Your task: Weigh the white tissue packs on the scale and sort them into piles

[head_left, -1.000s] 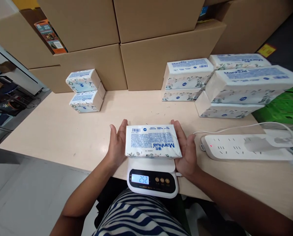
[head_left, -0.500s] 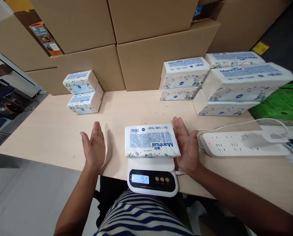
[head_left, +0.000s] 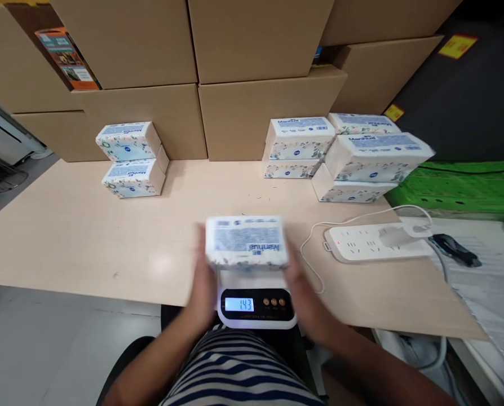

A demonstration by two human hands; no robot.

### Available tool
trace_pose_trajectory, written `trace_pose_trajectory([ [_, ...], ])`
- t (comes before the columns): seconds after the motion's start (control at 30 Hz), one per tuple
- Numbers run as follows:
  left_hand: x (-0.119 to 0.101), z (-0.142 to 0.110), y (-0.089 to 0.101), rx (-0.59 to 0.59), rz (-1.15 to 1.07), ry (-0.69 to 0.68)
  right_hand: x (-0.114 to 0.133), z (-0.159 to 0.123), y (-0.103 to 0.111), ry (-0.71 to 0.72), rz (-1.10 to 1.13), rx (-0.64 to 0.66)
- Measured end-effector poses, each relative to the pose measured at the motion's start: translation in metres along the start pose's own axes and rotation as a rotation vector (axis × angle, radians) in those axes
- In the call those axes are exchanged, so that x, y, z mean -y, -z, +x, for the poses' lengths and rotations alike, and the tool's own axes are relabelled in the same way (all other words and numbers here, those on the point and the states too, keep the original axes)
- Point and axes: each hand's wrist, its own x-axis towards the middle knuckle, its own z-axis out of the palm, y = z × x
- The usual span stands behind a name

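A white and blue pack of tissues [head_left: 247, 239], its printed label upside down to me, is at the rear of a white kitchen scale [head_left: 258, 317] with a lit display. From the left side my left hand [head_left: 202, 282] presses against the pack, and from the right my right hand [head_left: 300, 287] does the same, so the pack is held between them. Both hands and the pack are smeared by motion. Whether the pack still touches the scale plate I cannot tell. The display seems to read 1.43.
Two stacked tissue packs [head_left: 133, 179] stand at the back left, several more [head_left: 357, 192] at the back right. Cardboard boxes [head_left: 252, 113] line the rear. On the right lie a white power strip [head_left: 374, 254] with a cable and a green crate [head_left: 467, 189].
My left hand has come in from the left to the pack's side, and my right hand has closed in on the other side. The display's number has changed. The view has shifted slightly.
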Motion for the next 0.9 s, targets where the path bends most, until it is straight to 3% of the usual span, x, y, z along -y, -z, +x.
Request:
trace_pose_trajectory([
  [0.07, 0.003, -0.014, -0.015, 0.108, -0.071, -0.003, 0.026, 0.004, -0.011, 0.026, 0.012, 0.223],
  [0.13, -0.008, -0.021, -0.009, 0.124, -0.140, -0.061, 0.054, 0.015, -0.018, 0.092, 0.012, 0.393],
  [0.27, -0.044, -0.013, 0.046, -0.020, -0.133, -0.236, 0.081, 0.052, -0.048, 0.219, -0.004, 0.612],
  [0.4, -0.073, 0.027, 0.105, -0.088, -0.032, -0.334, 0.083, 0.108, -0.121, 0.178, 0.028, 0.792],
  [0.53, -0.103, 0.116, 0.151, -0.083, 0.153, -0.476, 0.090, 0.168, -0.209, 0.227, 0.077, 0.609],
  [0.67, -0.117, 0.209, 0.182, -0.209, 0.444, -0.444, 0.093, 0.212, -0.278, 0.120, -0.022, 0.383],
  [0.77, -0.104, 0.248, 0.194, -0.299, 0.482, -0.448, 0.086, 0.227, -0.307, 0.064, -0.107, 0.344],
  [0.9, -0.074, 0.266, 0.204, -0.351, 0.466, -0.416, 0.072, 0.232, -0.317, 0.089, -0.245, 0.319],
])
